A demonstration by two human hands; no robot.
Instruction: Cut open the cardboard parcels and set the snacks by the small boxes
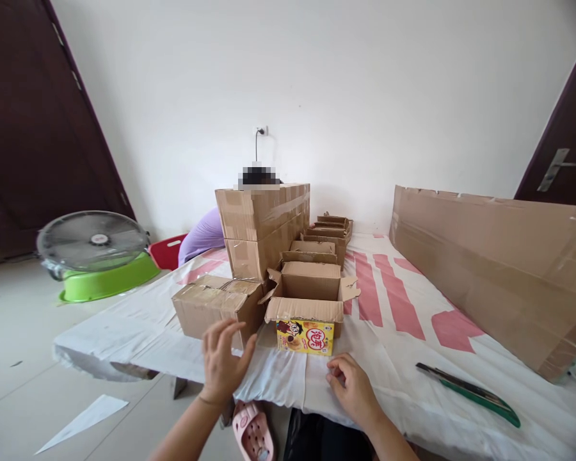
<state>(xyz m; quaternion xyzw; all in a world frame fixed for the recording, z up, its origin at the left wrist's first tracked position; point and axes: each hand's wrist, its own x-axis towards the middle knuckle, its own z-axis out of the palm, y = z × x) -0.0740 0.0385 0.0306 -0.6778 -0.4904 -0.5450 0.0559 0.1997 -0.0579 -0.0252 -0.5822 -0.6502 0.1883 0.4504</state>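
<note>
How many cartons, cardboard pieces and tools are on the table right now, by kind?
Sealed cartons: 3
Open cartons: 4 that I can make out; the back ones overlap
Large cardboard piece: 1
Green-handled cutter: 1
Total: 9

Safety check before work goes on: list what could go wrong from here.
The green-handled blade lies loose near the front edge of the table, not far from the right hand; a sweep might catch it. The stacked cartons could topple if the open carton is pushed back.
</note>
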